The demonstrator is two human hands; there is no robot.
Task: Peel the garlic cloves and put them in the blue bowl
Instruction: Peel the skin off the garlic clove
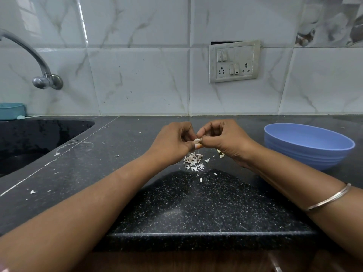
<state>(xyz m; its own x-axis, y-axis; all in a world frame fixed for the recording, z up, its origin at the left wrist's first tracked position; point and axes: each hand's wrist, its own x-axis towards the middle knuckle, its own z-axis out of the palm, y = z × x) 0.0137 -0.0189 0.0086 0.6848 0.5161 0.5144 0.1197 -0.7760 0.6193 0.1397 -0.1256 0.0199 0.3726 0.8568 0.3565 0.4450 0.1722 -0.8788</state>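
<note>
Both forearms reach forward over the black counter [196,203], the left hand [172,143] and right hand [224,141] meeting above a heap of peels [193,162], fingers curled and together pinching one garlic clove [197,141] between their tips. The blue bowl [308,146] stands on the counter just right of the right hand, a few cloves [221,154] lying under that hand. No legible writing appears.

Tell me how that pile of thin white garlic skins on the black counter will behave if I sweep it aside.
The pile of thin white garlic skins looks papery and very light, so it would probably scatter rather than slide together; stray flakes already dot the black speckled counter. The curled pieces likely crumple easily and may cling to fingers.
</note>
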